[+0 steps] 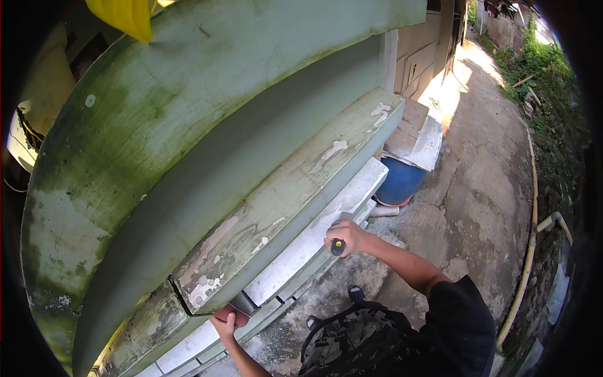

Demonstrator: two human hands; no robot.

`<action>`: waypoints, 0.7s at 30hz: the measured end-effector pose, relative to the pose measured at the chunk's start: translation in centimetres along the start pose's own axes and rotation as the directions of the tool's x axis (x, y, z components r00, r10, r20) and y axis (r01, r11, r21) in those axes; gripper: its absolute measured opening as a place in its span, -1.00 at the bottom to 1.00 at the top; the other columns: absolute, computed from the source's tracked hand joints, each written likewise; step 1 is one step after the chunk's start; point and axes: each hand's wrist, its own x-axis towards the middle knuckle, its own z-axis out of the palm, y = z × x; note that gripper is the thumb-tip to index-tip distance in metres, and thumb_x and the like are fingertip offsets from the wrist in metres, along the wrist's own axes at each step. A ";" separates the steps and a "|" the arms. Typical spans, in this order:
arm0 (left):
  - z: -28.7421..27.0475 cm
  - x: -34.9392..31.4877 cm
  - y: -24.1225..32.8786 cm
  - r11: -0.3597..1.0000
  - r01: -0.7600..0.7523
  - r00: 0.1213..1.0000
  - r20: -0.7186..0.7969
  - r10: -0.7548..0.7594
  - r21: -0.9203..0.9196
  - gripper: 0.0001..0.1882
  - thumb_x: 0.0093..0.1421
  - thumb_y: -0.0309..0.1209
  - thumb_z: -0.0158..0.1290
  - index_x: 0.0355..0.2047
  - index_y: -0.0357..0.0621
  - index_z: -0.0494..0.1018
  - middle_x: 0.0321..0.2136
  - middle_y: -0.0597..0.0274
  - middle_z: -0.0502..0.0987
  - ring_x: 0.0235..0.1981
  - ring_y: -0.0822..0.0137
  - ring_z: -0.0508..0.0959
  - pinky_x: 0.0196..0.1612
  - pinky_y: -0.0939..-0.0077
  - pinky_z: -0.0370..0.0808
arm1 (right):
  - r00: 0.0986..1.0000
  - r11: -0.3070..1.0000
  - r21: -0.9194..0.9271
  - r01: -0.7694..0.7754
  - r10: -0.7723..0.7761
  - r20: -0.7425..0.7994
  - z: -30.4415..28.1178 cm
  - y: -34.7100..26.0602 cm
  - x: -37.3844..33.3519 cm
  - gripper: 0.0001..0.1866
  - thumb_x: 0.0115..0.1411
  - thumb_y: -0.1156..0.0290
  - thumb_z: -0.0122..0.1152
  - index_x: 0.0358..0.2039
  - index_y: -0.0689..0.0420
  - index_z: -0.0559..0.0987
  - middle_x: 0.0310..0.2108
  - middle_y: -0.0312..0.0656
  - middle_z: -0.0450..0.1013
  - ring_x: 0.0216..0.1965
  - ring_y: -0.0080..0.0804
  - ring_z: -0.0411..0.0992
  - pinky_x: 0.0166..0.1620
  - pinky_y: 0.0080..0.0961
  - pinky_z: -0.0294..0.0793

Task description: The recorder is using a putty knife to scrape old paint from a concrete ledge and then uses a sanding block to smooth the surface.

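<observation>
A pale green concrete ledge [295,195] with peeling, mossy paint runs diagonally along a wall. My left hand [225,327] reaches up under the ledge's lower end, its fingers closed on a reddish-brown piece [231,314]. A small grey metal part [244,304] sits right beside that piece. My right hand [345,235] is closed around a tool handle with a black and yellow butt end [338,247]. It rests against the white slabs [314,235] just below the ledge. The tool's working end is hidden behind the hand.
A blue barrel [400,181] topped with flat boards [418,138] stands past the ledge's far end. A cracked concrete path [477,188] runs right of it, edged by a pale pipe [531,251] and weeds. A yellow object [125,17] hangs at top left.
</observation>
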 end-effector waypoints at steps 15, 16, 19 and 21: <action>-0.1 -0.4 0.4 0.999 0.008 1.000 0.004 -0.008 -0.039 0.13 -0.10 0.23 0.37 0.21 -0.38 0.18 0.06 -0.07 0.38 0.09 0.08 0.41 0.19 0.12 0.33 | 1.000 1.000 0.002 0.029 -0.029 0.003 2.6 1.7 -0.3 -0.77 -0.30 0.46 0.40 -0.57 -0.01 0.53 -0.58 -0.33 0.53 -0.56 -0.21 0.51 -0.45 -0.29 0.45; 0.0 -0.4 0.4 0.999 -0.006 1.000 -0.019 0.005 -0.042 0.10 -0.09 0.22 0.37 0.20 -0.37 0.19 0.04 -0.05 0.39 0.07 0.10 0.43 0.17 0.12 0.34 | 0.999 1.000 0.002 0.031 -0.031 0.027 2.7 1.7 0.0 -0.78 -0.29 0.46 0.39 -0.58 -0.01 0.53 -0.58 -0.33 0.53 -0.56 -0.22 0.51 -0.46 -0.30 0.45; -0.5 -0.4 1.5 0.996 0.081 0.993 0.090 -0.078 -0.033 0.13 -0.03 0.21 0.31 0.30 -0.33 0.10 0.12 -0.06 0.32 0.14 0.08 0.34 0.24 0.13 0.25 | 0.999 0.999 0.019 0.041 -0.041 0.025 2.4 0.5 1.2 -0.80 -0.28 0.49 0.38 -0.59 0.00 0.52 -0.60 -0.33 0.53 -0.56 -0.23 0.52 -0.46 -0.33 0.45; -0.3 -0.5 1.2 0.996 0.073 0.994 0.080 -0.070 -0.041 0.15 -0.04 0.22 0.32 0.31 -0.32 0.09 0.13 -0.06 0.32 0.14 0.08 0.34 0.24 0.13 0.25 | 0.999 0.993 0.106 0.048 -0.046 -0.020 2.2 0.2 1.2 -0.81 -0.23 0.51 0.37 -0.61 0.01 0.51 -0.62 -0.33 0.52 -0.58 -0.21 0.51 -0.47 -0.35 0.45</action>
